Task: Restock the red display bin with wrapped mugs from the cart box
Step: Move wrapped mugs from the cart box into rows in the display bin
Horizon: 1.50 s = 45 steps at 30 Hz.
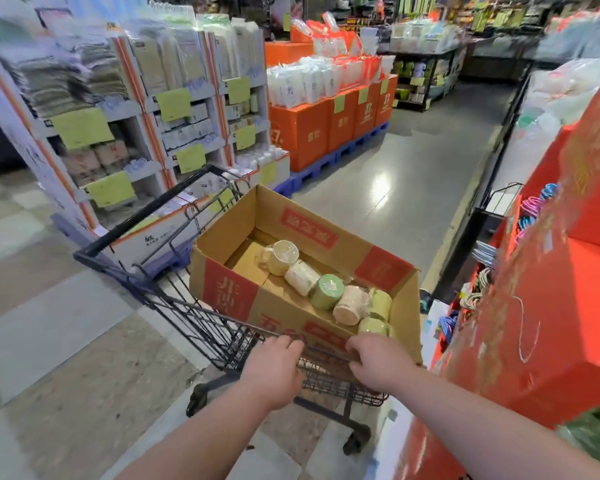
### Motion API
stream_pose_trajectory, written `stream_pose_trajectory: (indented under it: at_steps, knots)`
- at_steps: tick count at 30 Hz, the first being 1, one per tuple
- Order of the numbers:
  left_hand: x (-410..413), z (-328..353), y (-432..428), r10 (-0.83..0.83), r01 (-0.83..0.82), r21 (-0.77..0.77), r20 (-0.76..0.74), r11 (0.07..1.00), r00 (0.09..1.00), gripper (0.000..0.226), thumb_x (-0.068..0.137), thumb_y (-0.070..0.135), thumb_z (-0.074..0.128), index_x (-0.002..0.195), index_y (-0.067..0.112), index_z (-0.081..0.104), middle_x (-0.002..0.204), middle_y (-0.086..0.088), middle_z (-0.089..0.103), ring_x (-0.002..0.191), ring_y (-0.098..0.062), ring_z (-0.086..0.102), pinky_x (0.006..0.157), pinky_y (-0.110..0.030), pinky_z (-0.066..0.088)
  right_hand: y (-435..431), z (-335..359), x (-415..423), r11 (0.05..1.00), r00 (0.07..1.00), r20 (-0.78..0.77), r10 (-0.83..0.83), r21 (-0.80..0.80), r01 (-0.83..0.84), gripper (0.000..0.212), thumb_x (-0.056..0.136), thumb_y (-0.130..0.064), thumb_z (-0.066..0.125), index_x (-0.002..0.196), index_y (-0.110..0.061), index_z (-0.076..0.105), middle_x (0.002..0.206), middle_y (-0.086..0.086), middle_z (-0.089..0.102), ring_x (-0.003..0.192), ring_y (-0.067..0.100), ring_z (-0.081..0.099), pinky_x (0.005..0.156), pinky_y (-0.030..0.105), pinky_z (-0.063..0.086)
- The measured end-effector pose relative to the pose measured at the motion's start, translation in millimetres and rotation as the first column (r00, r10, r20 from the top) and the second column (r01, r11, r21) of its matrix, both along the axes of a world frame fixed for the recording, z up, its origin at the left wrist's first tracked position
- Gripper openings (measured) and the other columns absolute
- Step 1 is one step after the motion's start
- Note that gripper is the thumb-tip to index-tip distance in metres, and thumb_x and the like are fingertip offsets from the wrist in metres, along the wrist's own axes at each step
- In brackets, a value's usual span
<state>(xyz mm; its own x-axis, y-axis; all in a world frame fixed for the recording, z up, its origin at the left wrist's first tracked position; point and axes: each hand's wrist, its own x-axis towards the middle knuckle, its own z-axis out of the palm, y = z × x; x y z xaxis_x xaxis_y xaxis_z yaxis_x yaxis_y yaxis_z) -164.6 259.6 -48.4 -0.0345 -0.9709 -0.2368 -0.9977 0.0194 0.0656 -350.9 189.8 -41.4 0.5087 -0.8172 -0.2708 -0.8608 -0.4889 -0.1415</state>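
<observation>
My left hand [274, 368] and right hand [378, 365] are both clenched over the cart [174, 299] rail, at the near wall of the cardboard box [229, 289]. Wrapped mugs [326, 292] lie inside the box, toward its right. The red display bin [551, 306] stands just right of the box. Orange cartons [329, 126] are stacked well beyond it, and white shelving [125, 133] stands to its left.

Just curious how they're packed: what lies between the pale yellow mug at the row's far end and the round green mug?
A white wrapped mug on its side, in the brown cardboard box, seen from the head camera.
</observation>
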Motion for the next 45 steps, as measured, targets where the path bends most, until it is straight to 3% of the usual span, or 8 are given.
stream_pose_trajectory:
  at_steps: [4, 7, 19, 27, 34, 37, 40, 45]
  knots:
    - [-7.1, -0.6, -36.5, -0.021, 0.021, 0.003, 0.012, 1.0, 1.0, 0.048, 0.093, 0.036, 0.045, 0.137, 0.018, 0.037, 0.134, -0.004, 0.046, 0.123, -0.026, 0.042, 0.102, -0.04, 0.037, -39.3, -6.8, 0.5, 1.0, 1.0, -0.01, 0.009, 0.007, -0.009, 0.026, 0.088, -0.03, 0.048, 0.108, -0.019, 0.06, 0.112, 0.005, 0.062, 0.101, 0.027, 0.059, 0.086, 0.037, 0.051]
    - [-13.4, -4.3, -61.4, -0.027, 0.027, 0.006, 0.013, 1.0, 1.0, 0.05, 0.092, 0.037, 0.045, 0.138, 0.018, 0.037, 0.136, -0.004, 0.045, 0.125, -0.025, 0.041, 0.105, -0.04, 0.035, -67.5, -13.8, -5.0, 0.999, 1.0, -0.007, -0.009, 0.044, 0.01, 0.033, 0.09, -0.029, 0.047, 0.121, -0.021, 0.057, 0.122, 0.003, 0.059, 0.108, 0.027, 0.057, 0.087, 0.036, 0.051]
    - [-11.0, -24.9, -146.3, -0.046, 0.047, 0.097, -0.011, 0.994, 0.999, 0.054, 0.094, 0.038, 0.045, 0.144, 0.022, 0.031, 0.143, 0.0, 0.042, 0.129, -0.022, 0.04, 0.109, -0.038, 0.032, -143.4, -45.4, -19.4, 0.949, 0.965, -0.002, -0.261, 0.181, 0.258, 0.032, 0.091, -0.026, 0.049, 0.122, -0.022, 0.054, 0.123, 0.002, 0.059, 0.11, 0.023, 0.057, 0.074, 0.027, 0.04]
    - [20.5, -54.3, -225.3, -0.029, 0.039, 0.176, -0.057, 0.984, 0.998, 0.051, 0.092, 0.04, 0.049, 0.138, 0.022, 0.039, 0.137, 0.0, 0.046, 0.121, -0.019, 0.047, 0.101, -0.034, 0.04, -191.9, -71.6, -15.4, 0.897, 0.926, -0.083, -0.368, 0.231, 0.377, 0.033, 0.09, -0.026, 0.048, 0.123, -0.022, 0.054, 0.123, 0.002, 0.058, 0.106, 0.024, 0.058, 0.082, 0.031, 0.049]
    - [50.7, -95.7, -285.6, 0.126, -0.086, 0.258, -0.146, 0.962, 0.981, 0.047, 0.092, 0.036, 0.052, 0.136, 0.022, 0.042, 0.132, 0.002, 0.048, 0.114, -0.016, 0.051, 0.091, -0.029, 0.049, -236.3, -117.5, 4.3, 0.857, 0.892, -0.149, -0.426, 0.25, 0.451, 0.032, 0.09, -0.029, 0.048, 0.12, -0.02, 0.057, 0.12, 0.002, 0.058, 0.106, 0.024, 0.059, 0.084, 0.032, 0.05]
    - [62.8, -116.0, -304.3, 0.279, -0.21, 0.293, -0.216, 0.933, 0.936, 0.039, 0.091, 0.034, 0.053, 0.128, 0.021, 0.049, 0.111, 0.004, 0.056, 0.096, -0.013, 0.056, 0.078, -0.025, 0.049, -250.5, -137.6, 11.1, 0.835, 0.879, -0.171, -0.445, 0.274, 0.476, 0.031, 0.09, -0.029, 0.049, 0.119, -0.019, 0.055, 0.12, 0.002, 0.057, 0.105, 0.025, 0.059, 0.082, 0.033, 0.05]
    - [74.1, -137.5, -320.6, 0.492, -0.378, 0.368, -0.292, 0.849, 0.82, 0.032, 0.092, 0.037, 0.052, 0.115, 0.016, 0.056, 0.091, 0.005, 0.059, 0.078, -0.012, 0.055, 0.064, -0.025, 0.046, -261.0, -154.2, 15.7, 0.799, 0.852, -0.175, -0.493, 0.295, 0.523, 0.033, 0.091, -0.03, 0.049, 0.122, -0.019, 0.052, 0.12, 0.003, 0.056, 0.105, 0.024, 0.058, 0.085, 0.036, 0.051]
    - [83.4, -163.0, -342.2, 0.726, -0.53, 0.505, -0.37, 0.681, 0.58, 0.039, 0.092, 0.048, 0.048, 0.089, 0.01, 0.056, 0.091, -0.007, 0.065, 0.086, -0.025, 0.06, 0.079, -0.032, 0.049, -275.2, -175.0, 20.4, 0.74, 0.799, -0.189, -0.572, 0.302, 0.601, 0.04, 0.088, -0.023, 0.049, 0.128, -0.019, 0.044, 0.119, 0.004, 0.053, 0.105, 0.026, 0.057, 0.083, 0.037, 0.052]
